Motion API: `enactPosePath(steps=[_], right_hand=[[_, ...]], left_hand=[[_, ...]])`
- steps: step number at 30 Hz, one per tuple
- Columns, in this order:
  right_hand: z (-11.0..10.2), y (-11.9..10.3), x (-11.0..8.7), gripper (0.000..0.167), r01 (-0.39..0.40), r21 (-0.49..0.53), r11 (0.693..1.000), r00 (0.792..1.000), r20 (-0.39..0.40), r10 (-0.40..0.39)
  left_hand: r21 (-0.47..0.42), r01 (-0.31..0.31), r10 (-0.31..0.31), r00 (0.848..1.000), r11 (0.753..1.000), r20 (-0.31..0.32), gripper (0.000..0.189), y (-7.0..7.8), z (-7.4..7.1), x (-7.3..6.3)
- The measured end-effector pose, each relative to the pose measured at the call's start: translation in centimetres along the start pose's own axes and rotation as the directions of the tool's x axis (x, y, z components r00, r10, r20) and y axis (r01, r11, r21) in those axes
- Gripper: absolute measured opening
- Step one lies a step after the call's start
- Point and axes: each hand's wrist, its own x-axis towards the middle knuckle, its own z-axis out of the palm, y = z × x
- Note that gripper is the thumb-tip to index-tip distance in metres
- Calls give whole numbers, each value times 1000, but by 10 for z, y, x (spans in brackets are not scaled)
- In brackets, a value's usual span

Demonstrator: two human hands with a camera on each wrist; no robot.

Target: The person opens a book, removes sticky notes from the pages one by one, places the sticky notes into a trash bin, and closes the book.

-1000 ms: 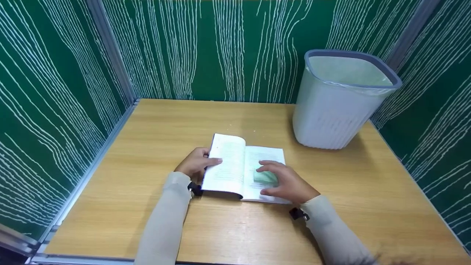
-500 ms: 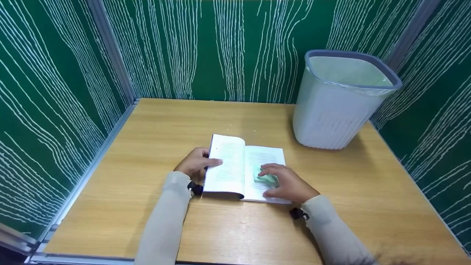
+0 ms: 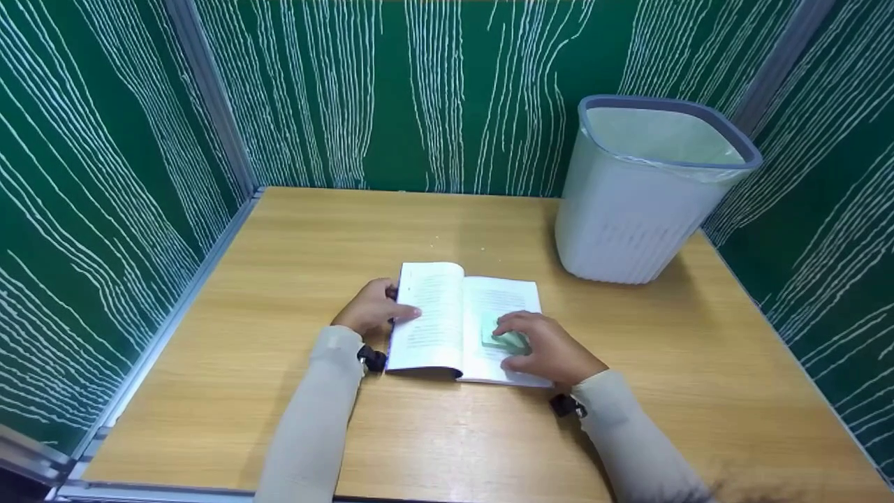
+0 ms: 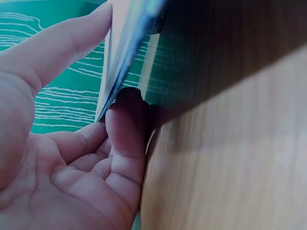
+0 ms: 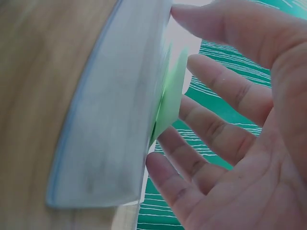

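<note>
An open book (image 3: pixel 427 328) with printed pages lies on the table in the head view. My left hand (image 3: pixel 370 309) pinches its left side, with the thumb on the page and the fingers behind the cover. In the left wrist view, the book's edge (image 4: pixel 125 45) sits between thumb and fingers, slightly off the table. A pale green paper slip (image 3: pixel 492 331) lies on the right page, partly hidden by my right hand (image 3: pixel 552 348). The right wrist view has the green slip (image 5: pixel 171 98) standing partly off the page, fingertips against it. The right thumb touches the page; the fingers stay loosely bent.
A white bin (image 3: pixel 628 216) with a grey rim and a liner bag stands at the back right of the wooden table (image 3: pixel 335 230). Green panels (image 3: pixel 391 91) with white lines enclose the back and sides. Small white specks dot the table behind the book.
The book's left half has sunk lower and flatter, its far edge coming nearer with the left thumb. The right fingers have come down slightly onto the green slip.
</note>
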Motion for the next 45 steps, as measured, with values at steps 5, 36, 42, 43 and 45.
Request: enactPosePath(steps=[5,36,42,43,45], right_hand=[[0,1,0,40,-21,2,1000,1000,-5,21],[-6,0,1,3,-176,5,984,969,-176,174],[-10,2,1,7,-189,8,982,960,-207,187],[-10,3,1,9,-191,9,981,959,-211,189],[-11,3,1,9,-199,7,980,956,-219,196]], left_hand=[[3,24,-24,1000,1000,-3,52,0,0,0],[-17,-6,6,1000,1000,5,50,-4,0,2],[-26,2,-2,1000,1000,0,50,-4,-1,1],[-26,1,-1,1000,1000,0,49,-4,-1,1],[-25,-2,2,1000,1000,-1,50,-4,-1,1]])
